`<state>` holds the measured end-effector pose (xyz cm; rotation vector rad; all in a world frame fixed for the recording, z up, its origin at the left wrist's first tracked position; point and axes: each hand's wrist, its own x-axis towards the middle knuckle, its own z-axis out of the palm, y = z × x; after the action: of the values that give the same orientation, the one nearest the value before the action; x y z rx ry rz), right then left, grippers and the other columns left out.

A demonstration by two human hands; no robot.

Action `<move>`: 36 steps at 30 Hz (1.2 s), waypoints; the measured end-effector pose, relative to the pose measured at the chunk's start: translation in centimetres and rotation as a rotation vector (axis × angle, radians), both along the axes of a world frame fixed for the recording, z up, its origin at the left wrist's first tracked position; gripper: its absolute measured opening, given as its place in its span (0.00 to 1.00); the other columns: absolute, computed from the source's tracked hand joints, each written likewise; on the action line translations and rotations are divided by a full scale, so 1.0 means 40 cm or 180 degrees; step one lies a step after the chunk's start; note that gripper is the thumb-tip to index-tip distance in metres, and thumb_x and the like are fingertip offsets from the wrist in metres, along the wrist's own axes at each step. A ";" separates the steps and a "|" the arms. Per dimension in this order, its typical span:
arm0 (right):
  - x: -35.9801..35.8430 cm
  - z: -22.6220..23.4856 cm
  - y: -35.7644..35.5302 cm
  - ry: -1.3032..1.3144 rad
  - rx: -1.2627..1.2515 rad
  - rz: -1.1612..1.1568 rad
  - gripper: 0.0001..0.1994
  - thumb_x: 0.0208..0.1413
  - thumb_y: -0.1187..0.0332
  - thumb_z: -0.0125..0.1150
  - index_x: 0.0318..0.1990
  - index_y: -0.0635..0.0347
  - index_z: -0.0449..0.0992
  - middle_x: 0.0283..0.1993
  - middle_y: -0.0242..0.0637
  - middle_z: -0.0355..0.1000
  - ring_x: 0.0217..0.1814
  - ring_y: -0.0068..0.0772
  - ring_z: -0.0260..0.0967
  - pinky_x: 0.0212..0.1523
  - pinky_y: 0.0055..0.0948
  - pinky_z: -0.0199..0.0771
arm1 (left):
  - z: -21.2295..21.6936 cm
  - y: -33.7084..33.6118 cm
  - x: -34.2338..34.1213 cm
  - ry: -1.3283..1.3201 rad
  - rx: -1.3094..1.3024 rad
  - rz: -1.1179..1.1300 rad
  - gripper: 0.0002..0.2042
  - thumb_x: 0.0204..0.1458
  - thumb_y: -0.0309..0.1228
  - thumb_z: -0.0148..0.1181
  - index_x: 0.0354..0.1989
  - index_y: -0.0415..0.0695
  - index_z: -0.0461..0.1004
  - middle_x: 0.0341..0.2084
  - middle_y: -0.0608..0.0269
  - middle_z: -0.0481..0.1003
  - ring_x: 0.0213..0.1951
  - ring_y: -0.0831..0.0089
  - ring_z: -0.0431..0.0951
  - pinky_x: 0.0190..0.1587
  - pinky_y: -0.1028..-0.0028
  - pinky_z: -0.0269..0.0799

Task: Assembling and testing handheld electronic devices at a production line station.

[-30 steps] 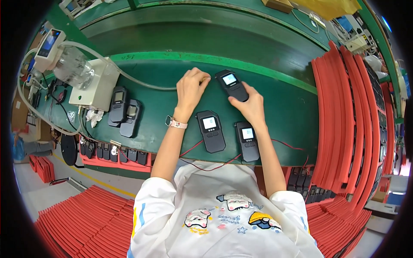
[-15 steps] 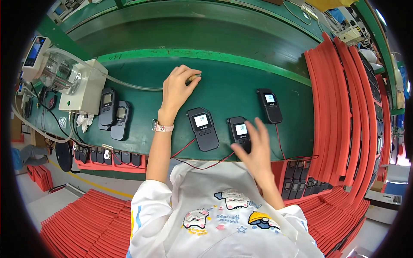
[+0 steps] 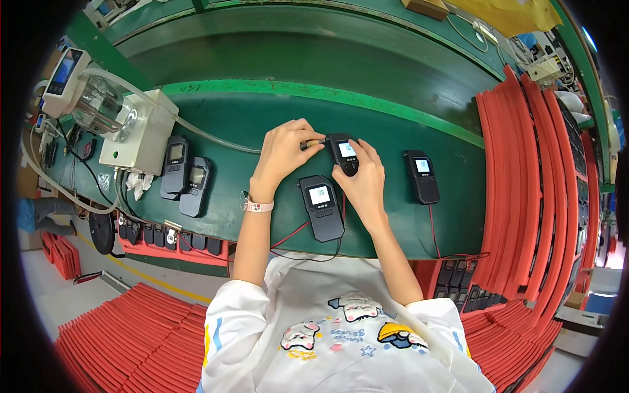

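Matt black plastic handheld device (image 3: pixel 343 152) with glossy screen, on smooth green table (image 3: pixel 262 118).

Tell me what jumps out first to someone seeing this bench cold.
Both hands meet mid-bench: the right hand grips a black handheld device with a lit screen, while the left hand presses a small tip to its top. More such devices lie around on the green mat, ringed by stacked red trays.

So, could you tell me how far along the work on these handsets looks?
One wired handset lies set off to the right, screen lit, seemingly done. In hand: the right hand steadies a handset while the left hand puts a small tip to its top. Probably left: one lit handset in front, two at the left.
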<state>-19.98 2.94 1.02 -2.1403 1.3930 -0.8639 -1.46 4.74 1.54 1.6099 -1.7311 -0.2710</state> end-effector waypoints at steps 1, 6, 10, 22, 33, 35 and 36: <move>0.001 0.001 0.003 -0.0003 0.0004 0.0006 0.27 0.40 0.70 0.67 0.52 0.70 0.74 0.59 0.57 0.67 0.57 0.56 0.69 0.56 0.42 0.70 | -0.006 -0.001 0.001 -0.0013 -0.0028 -0.0006 0.08 0.42 0.30 0.69 0.32 0.45 0.83 0.25 0.67 0.76 0.29 0.68 0.76 0.32 0.70 0.73; -0.007 0.016 0.007 0.0124 -0.0153 0.0262 0.27 0.41 0.69 0.69 0.53 0.67 0.74 0.61 0.57 0.65 0.61 0.54 0.66 0.58 0.42 0.69 | -0.020 -0.008 0.002 -0.0019 -0.0154 -0.0012 0.09 0.41 0.30 0.70 0.33 0.44 0.83 0.25 0.65 0.76 0.27 0.69 0.76 0.30 0.71 0.72; -0.050 0.019 -0.010 0.0074 -0.0187 0.0485 0.29 0.42 0.67 0.71 0.55 0.63 0.74 0.62 0.55 0.65 0.62 0.54 0.64 0.59 0.42 0.68 | -0.017 -0.014 0.002 0.0027 -0.0057 -0.0015 0.10 0.40 0.30 0.70 0.32 0.44 0.82 0.24 0.65 0.76 0.27 0.69 0.76 0.30 0.71 0.71; -0.383 0.079 -0.106 0.0518 0.1856 -0.0763 0.38 0.35 0.65 0.77 0.56 0.68 0.65 0.50 0.50 0.71 0.49 0.44 0.71 0.53 0.37 0.71 | 0.011 -0.002 -0.013 -0.0143 -0.0164 0.0181 0.05 0.43 0.31 0.69 0.27 0.44 0.81 0.23 0.67 0.76 0.30 0.67 0.75 0.32 0.69 0.71; -0.390 0.131 -0.043 -0.0048 0.0743 -0.0660 0.29 0.33 0.67 0.76 0.43 0.64 0.65 0.34 0.42 0.73 0.35 0.33 0.72 0.40 0.31 0.73 | 0.017 -0.007 -0.013 -0.0092 -0.0826 0.0205 0.03 0.46 0.26 0.65 0.25 0.41 0.79 0.22 0.64 0.75 0.27 0.66 0.74 0.29 0.69 0.69; -0.394 0.132 -0.041 -0.0049 0.0739 -0.0676 0.29 0.33 0.67 0.76 0.43 0.64 0.65 0.34 0.42 0.73 0.35 0.33 0.72 0.40 0.31 0.73 | 0.018 -0.007 -0.013 -0.0066 -0.0936 0.0208 0.03 0.46 0.26 0.65 0.24 0.41 0.79 0.21 0.63 0.75 0.26 0.66 0.73 0.28 0.69 0.69; -0.394 0.132 -0.041 -0.0046 0.0743 -0.0676 0.29 0.33 0.67 0.76 0.43 0.64 0.65 0.34 0.42 0.73 0.35 0.32 0.72 0.40 0.31 0.73 | 0.018 -0.007 -0.014 -0.0067 -0.0937 0.0201 0.03 0.46 0.26 0.65 0.24 0.41 0.79 0.21 0.63 0.75 0.26 0.66 0.73 0.28 0.69 0.69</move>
<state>-35.76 1.31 6.31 -1.8336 1.6478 -0.7485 -2.01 4.45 2.25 1.4516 -1.6455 0.0316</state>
